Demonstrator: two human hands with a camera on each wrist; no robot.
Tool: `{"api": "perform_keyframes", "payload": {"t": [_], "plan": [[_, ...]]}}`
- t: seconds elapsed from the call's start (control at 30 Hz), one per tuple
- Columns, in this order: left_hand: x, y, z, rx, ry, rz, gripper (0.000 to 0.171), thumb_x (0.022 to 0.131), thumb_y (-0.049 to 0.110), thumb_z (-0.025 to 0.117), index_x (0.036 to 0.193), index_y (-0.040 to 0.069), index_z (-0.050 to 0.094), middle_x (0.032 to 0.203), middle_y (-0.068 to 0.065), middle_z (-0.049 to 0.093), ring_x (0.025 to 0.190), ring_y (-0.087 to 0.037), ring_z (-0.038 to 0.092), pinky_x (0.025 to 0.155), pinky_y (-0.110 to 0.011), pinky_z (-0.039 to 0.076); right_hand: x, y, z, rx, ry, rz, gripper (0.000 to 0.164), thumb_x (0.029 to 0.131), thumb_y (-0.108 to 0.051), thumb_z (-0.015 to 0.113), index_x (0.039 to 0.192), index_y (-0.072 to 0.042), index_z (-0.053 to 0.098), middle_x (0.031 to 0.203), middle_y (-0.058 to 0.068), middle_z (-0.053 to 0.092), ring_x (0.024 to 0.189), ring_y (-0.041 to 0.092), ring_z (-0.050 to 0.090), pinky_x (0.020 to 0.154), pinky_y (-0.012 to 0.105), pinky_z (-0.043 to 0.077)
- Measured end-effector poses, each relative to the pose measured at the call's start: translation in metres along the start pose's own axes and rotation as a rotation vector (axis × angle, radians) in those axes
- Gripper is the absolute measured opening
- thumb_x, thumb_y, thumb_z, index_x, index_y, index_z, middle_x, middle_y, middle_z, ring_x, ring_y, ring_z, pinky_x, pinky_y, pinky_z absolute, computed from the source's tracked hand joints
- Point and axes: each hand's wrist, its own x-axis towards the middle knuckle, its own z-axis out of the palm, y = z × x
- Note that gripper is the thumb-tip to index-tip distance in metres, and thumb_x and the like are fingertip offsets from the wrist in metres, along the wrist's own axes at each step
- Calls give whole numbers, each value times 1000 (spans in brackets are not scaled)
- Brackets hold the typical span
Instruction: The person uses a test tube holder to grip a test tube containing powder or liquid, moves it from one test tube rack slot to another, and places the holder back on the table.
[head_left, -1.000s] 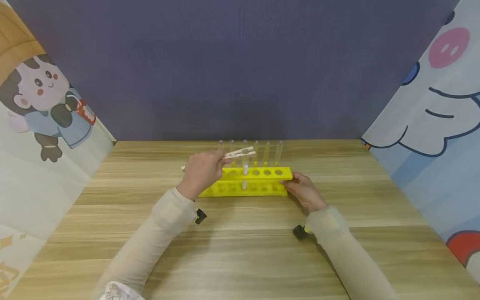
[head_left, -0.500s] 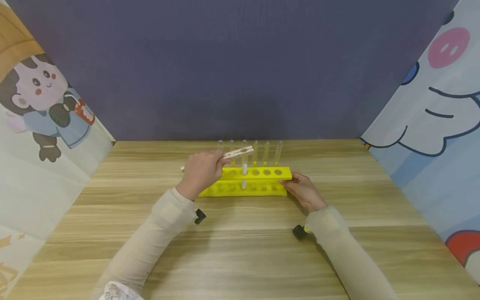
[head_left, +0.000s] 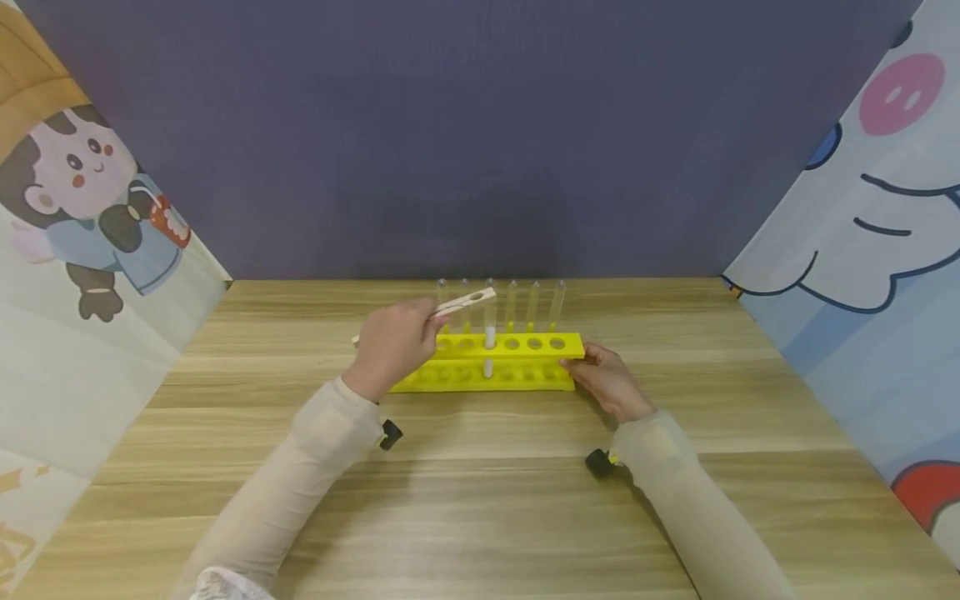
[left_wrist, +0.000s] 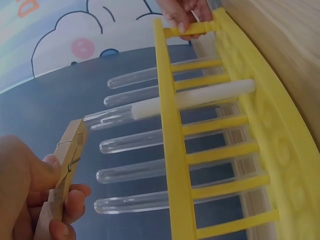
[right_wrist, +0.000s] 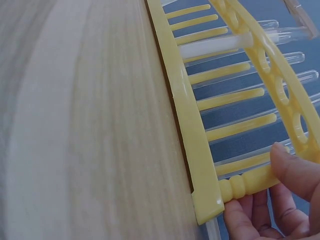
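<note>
In the head view my left hand (head_left: 392, 344) holds a wooden test tube clamp (head_left: 468, 302) above the left part of a yellow test tube rack (head_left: 450, 381). The clamp's tip is close to the mouth of a test tube with white contents (left_wrist: 117, 111); whether they touch I cannot tell. That tube stands upright in a front hole of the rack. My right hand (head_left: 609, 382) grips the rack's right end post (right_wrist: 255, 181), thumb on one side and fingers on the other. The left hand hides the rack's left end in the head view.
Several clear test tubes (left_wrist: 132, 202) sit upside down on the rack's rear pegs. Behind the wooden table (head_left: 480, 500) rises a dark wall panel (head_left: 480, 142). Cartoon-printed sheets (head_left: 862, 217) flank the table on both sides.
My left hand has shifted slightly left with the clamp. The clamp's jaws, which reached past the tube and stood apart, are now closer together near its mouth. The right hand stays put.
</note>
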Motion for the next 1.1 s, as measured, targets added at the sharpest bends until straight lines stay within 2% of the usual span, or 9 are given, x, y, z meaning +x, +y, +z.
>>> {"api": "perform_keyframes", "payload": {"t": [0.13,0.27,0.4,0.7,0.93,1.1], "plan": [[-4,-5,-1,-8,-10,-29,21,92,22,60,78,8,57,55,1,41,41,-12,32,39,-26,26,-1,0,1,4,3,-11,42,93,-3,55,131,11,41,109,2,53,94,6,54,88,18,46],[-7,-11,-2,-17,4,-45,20,93,23,59,92,4,62,55,0,46,40,-12,33,37,-26,26,-1,-1,1,10,6,-18,43,93,-3,56,130,13,41,105,2,54,92,6,55,86,18,46],[-11,-18,-4,-17,24,-61,25,93,24,58,103,1,60,57,-2,53,38,-13,33,36,-27,26,-2,-2,2,8,5,-14,43,93,-4,56,130,12,40,107,2,54,92,5,55,87,18,46],[-20,-33,-10,-28,34,-110,24,93,23,57,102,1,58,67,-6,63,39,-13,33,36,-27,26,-1,0,1,11,9,-6,43,93,-4,56,131,11,40,111,4,53,93,4,54,88,18,45],[-28,-47,-10,-1,80,-151,22,91,20,59,101,1,59,70,-8,65,38,-12,31,35,-27,25,-6,-1,1,49,-23,-58,45,89,-11,65,125,9,47,108,3,55,93,7,54,85,18,46],[-33,-56,-11,4,83,-211,25,90,22,55,101,-1,61,71,-11,65,37,-13,30,35,-28,24,-5,-2,1,13,-3,-13,45,92,-8,58,131,8,42,112,3,53,95,7,54,88,19,45]]}}
